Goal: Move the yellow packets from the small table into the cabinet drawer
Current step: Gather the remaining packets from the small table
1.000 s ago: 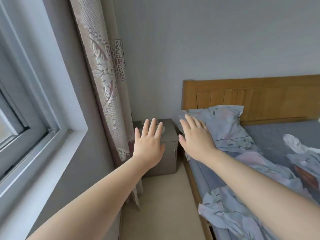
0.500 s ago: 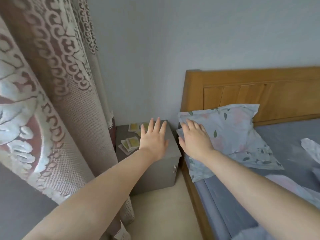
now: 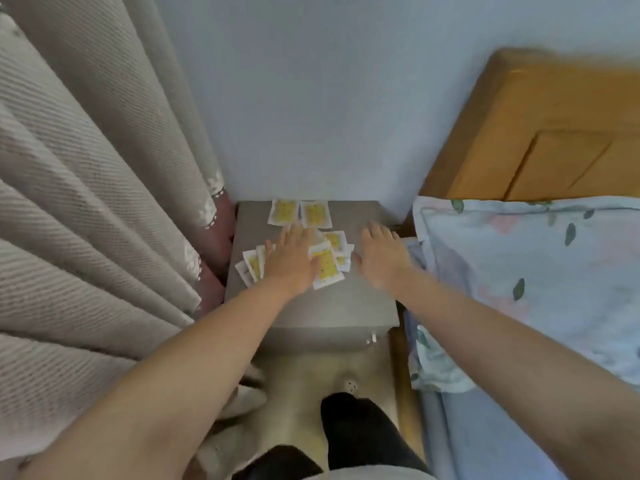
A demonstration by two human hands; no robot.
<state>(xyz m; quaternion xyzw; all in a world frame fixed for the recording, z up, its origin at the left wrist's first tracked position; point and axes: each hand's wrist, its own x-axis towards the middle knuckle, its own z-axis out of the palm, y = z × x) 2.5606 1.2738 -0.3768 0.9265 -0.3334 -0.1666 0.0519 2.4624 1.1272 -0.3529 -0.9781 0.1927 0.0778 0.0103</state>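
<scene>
Several yellow packets with white borders lie scattered on top of the small grey bedside cabinet [image 3: 304, 310]. Two packets [image 3: 299, 213] rest side by side at the back near the wall, a pile [image 3: 327, 263] lies in the middle, and others [image 3: 251, 266] sit at the left edge. My left hand [image 3: 291, 259] hovers flat over the packets with fingers spread, covering some of them. My right hand [image 3: 381, 256] is open over the bare right part of the cabinet top, holding nothing. A small metal handle [image 3: 371, 338] shows on the cabinet's front; the drawer looks closed.
A beige curtain [image 3: 97, 202] hangs close on the left, touching the cabinet's side. On the right stands a bed with a wooden headboard [image 3: 540, 133] and a floral pillow [image 3: 526, 271]. My dark-clothed legs [image 3: 349, 434] stand on the light floor before the cabinet.
I have stepped close and now look straight down on the cabinet. Both hands have moved from in front of it to above its top, the left one over the packets.
</scene>
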